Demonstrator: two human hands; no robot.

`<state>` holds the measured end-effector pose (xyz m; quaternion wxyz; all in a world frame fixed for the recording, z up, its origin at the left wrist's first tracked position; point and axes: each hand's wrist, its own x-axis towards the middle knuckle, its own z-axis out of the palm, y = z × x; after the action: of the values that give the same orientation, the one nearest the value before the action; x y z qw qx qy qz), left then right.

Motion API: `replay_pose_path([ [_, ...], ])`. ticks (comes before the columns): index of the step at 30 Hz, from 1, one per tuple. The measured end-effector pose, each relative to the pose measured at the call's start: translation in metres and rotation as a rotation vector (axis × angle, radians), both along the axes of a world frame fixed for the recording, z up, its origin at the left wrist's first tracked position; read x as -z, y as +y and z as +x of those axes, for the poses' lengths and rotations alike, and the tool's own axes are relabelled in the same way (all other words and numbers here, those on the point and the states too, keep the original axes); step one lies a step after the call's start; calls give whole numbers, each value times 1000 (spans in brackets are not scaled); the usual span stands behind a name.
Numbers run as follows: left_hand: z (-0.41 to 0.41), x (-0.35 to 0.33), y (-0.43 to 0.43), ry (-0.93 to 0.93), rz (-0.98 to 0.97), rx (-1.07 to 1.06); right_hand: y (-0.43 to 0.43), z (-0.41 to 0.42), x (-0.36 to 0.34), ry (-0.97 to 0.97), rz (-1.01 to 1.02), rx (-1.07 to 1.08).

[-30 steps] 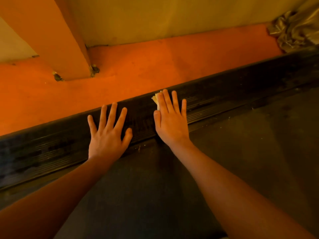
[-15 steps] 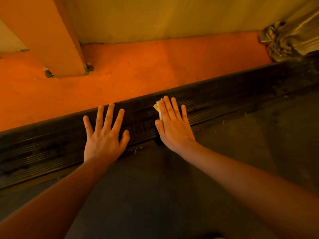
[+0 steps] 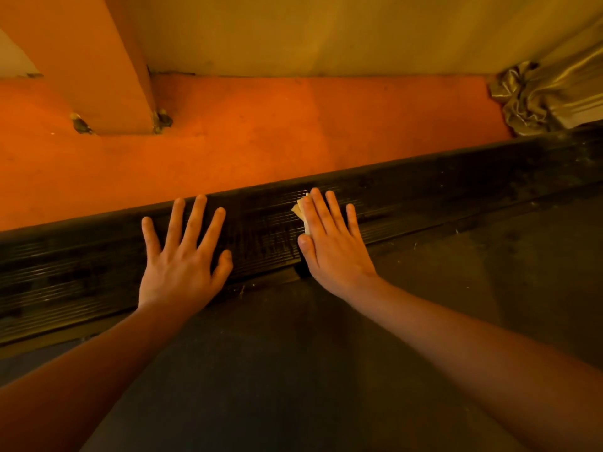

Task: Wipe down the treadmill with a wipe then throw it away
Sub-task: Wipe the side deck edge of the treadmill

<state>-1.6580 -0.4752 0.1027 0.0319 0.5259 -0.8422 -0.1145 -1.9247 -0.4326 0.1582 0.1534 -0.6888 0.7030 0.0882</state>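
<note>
Wipe [image 3: 301, 213] mostly hidden under flat right hand [image 3: 329, 246] on rail [image 3: 424, 203].

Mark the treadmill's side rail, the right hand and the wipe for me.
side rail [image 3: 261, 230]: head view, on the bare ribbed top surface.
right hand [image 3: 329, 247]: head view, on the back of the hand, which lies flat.
wipe [image 3: 301, 213]: head view, on the pale corner peeking out left of the hand.

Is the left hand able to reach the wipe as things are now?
Probably yes, but only its edge. The wipe lies pressed under the flat fingers of the right hand, with one corner showing on the side that faces the left hand. Only bare side rail lies between the two hands.
</note>
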Motion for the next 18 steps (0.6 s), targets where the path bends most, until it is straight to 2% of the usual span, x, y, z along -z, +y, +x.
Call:
replay_pose_path([
  [3, 0, 0, 0, -4, -7, -2, -4, -4, 1, 28, 1, 1],
  [8, -1, -2, 0, -7, 4, 12, -31, 18, 8, -20, -80, 177],
  [14, -1, -4, 0, -2, 12, 2, 10, 12, 0, -24, -34, 164],
  [18, -1, -5, -1, -11, 26, 0, -29, 8, 6, -28, -62, 202],
])
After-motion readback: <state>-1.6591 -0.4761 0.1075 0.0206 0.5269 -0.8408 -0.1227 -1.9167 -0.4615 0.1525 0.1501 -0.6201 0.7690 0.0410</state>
